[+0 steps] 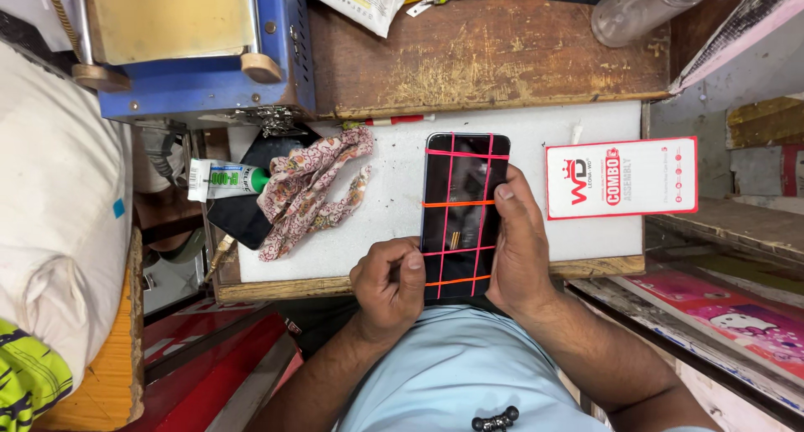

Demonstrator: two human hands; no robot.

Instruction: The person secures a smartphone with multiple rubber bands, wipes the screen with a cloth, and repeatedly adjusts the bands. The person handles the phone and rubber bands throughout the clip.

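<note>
Both hands work the phone [462, 214] on the white board [394, 189]: my right hand [519, 248] clasps its edge, my left hand [389, 285] pinches a rubber band [456, 251]. Thin, stiff, slick glass, probably fragile; I judge the side edges the safest hold.

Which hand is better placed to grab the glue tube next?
Probably the left hand: it lies nearer the glue tube. The right hand is beyond the banded phone, steadying its edge.
</note>
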